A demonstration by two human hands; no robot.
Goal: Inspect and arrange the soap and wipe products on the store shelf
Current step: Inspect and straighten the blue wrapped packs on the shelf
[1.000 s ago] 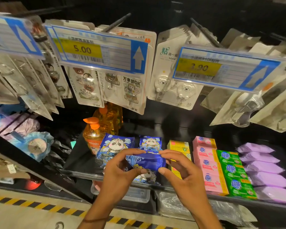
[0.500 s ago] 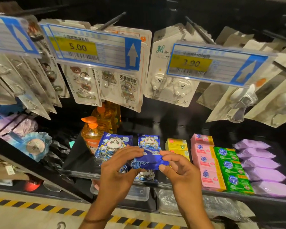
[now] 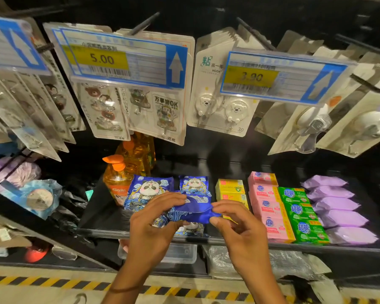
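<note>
Held just above the front edge of the black metal shelf: a small dark-blue foil wipe pack with a wave pattern, lying crosswise between both hands; pinched at its left end between the thumb and curled fingers of the left hand; pinched at its crimped right end between thumb and forefinger of the right hand, other fingers loosely curled below.

Directly beneath the held pack, flat on the shelf: another panda-printed blue pack, mostly hidden; behind the left hand, a larger blue panda-printed wipe packet propped upright; beside it, a smaller upright panda packet.

Left of these, an orange pump bottle of amber liquid.

To the right, in rows running front to back: yellow soap boxes; pink wrapped soap bars; green wrapped soap bars touching the pink ones; pale purple soft wipe packs at the far right.

Overhead, on pegs: carded adhesive hooks with white bear shapes; a blue-framed price label reading 5.00; a second blue-framed label, blurred, apparently 3.90.
</note>
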